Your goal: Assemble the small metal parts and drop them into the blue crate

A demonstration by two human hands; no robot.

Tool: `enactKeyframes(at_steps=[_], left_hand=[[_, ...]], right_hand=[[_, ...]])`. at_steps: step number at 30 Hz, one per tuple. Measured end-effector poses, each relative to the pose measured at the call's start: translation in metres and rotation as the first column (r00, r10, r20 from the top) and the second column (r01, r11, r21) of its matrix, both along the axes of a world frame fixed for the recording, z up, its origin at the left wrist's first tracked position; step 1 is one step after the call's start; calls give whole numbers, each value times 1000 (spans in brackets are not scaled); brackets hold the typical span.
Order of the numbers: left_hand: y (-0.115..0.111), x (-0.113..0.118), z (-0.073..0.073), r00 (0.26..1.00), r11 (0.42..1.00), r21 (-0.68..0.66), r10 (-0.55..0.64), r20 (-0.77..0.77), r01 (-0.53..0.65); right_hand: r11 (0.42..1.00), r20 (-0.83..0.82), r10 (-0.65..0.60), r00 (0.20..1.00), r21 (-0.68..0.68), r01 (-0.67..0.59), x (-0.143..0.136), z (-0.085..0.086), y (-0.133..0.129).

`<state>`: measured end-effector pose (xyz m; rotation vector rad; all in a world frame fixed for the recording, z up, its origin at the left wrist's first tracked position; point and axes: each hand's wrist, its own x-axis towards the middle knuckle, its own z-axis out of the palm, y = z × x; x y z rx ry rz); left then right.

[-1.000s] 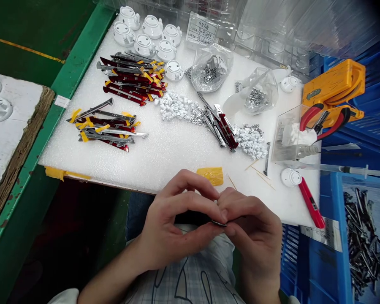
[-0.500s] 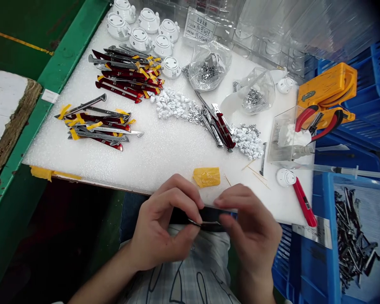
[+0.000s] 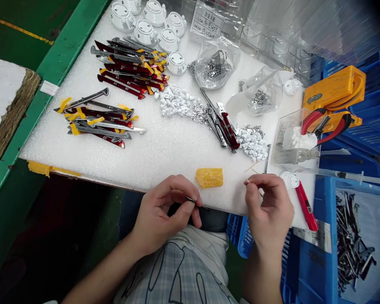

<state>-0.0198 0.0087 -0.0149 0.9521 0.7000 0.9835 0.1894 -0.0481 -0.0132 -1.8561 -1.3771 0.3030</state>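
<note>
My left hand (image 3: 169, 211) is closed in a pinch on a thin dark strip (image 3: 191, 199), held just off the table's front edge; the fingers cover much of it. My right hand (image 3: 270, 207) pinches at the fingertips over the front right of the table. What it grips seems to be a toothpick, mostly hidden by the fingers. Another toothpick (image 3: 252, 166) lies just beyond that hand. Between the hands a yellow taped piece (image 3: 209, 177) rests on the white foam sheet (image 3: 164, 152).
Red and silver strips with yellow tape (image 3: 98, 120) lie left. White teapot-shaped pieces (image 3: 145, 33) stand behind. Small white parts (image 3: 251, 143), bags of metal bits (image 3: 215, 65), a clear box with pliers (image 3: 296, 139) and a red pen (image 3: 305, 204) are around. A blue crate (image 3: 319, 270) stands right.
My right hand has moved right and away from the strip, with its fingers now pinched. The toothpick beside the yellow piece no longer lies there. My left hand still holds the strip, now tilted differently.
</note>
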Motion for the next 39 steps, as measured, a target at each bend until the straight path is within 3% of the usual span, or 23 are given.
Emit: enactKeyframes(at_steps=[2,5,8,14,19,29,39], left_hand=[[-1,2,0,1000,1000,-19,3,-19,-4],[-2,5,0,998,1000,-7,26,-49,-26],[-2,6,0,997,999,3,42,-60,-42],[0,5,0,997,996,47,72,-42,-70],[-1,7,-1,994,992,96,91,-61,-85],[-2,8,-1,991,990,111,101,-87,-91],[-1,7,0,992,993,81,96,-83,-89]], right_hand=[[999,-42,42,998,29,-40,0,2,2],[979,6,198,980,55,-198,-9,4,11],[956,52,276,960,88,-280,-17,1,19],[949,61,292,955,109,-297,-18,-7,18],[938,168,310,936,110,-330,-16,-6,18],[926,206,344,916,87,-367,-18,-6,20],[947,-36,271,962,189,-260,-12,-5,17]])
